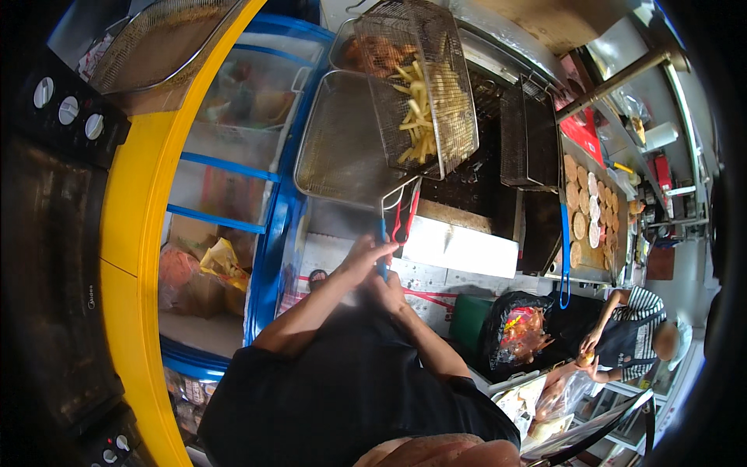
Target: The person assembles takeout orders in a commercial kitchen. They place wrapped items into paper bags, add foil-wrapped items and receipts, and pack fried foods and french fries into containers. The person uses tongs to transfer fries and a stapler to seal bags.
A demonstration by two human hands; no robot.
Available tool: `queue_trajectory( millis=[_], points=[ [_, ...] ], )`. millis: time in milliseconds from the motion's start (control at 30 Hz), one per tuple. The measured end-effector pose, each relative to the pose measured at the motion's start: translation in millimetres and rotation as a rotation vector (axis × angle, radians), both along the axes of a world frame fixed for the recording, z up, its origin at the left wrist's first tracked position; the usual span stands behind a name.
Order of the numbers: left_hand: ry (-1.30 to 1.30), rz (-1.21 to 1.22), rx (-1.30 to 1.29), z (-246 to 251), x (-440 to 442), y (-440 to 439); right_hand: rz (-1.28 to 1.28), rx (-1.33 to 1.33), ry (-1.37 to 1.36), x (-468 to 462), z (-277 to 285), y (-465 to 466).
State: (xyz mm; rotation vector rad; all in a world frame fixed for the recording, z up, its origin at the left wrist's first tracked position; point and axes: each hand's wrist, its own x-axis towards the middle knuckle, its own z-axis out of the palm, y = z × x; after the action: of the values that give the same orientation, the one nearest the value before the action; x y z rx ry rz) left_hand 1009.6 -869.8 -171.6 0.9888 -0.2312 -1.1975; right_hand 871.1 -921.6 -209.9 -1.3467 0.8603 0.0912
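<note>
Both my hands are closed around the blue handle [383, 225] of a wire fryer basket [455, 87]. My left hand [367, 255] is the upper one, close to the basket; my right hand [387, 287] grips the handle's lower end. Pale french fries [417, 117] lie in the tilted basket, which is partly over the fryer and partly over a mesh-lined tray [344, 134]. Tongs with red handles [407, 216] lie just beside the blue handle. Browned fried pieces [379, 55] show behind the basket's mesh.
A second fryer basket [530, 140] with a blue handle hangs at the fryer's right. Farther right, a griddle [598, 257] bears patties and buns. A glass-topped blue freezer [274, 192] stands at left. Below right are a black-lined bin [496, 350] and a co-worker [636, 333] holding a bun.
</note>
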Motion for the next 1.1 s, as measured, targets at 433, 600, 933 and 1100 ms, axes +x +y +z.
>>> queue_trajectory(
  millis=[433,600,933,1100],
  points=[
    [0.432,0.230,0.123,-42,1,-19,0.001,-0.483,0.154,27,12,24],
    [0.515,0.216,0.104,-50,-1,-20,0.006,-0.571,0.192,28,27,27],
    [0.591,0.137,0.006,-35,-6,-24,-0.059,-0.689,0.173,20,46,21],
    [0.613,0.137,-0.003,-26,-8,-29,-0.050,-0.671,0.206,12,46,14]
  ],
)
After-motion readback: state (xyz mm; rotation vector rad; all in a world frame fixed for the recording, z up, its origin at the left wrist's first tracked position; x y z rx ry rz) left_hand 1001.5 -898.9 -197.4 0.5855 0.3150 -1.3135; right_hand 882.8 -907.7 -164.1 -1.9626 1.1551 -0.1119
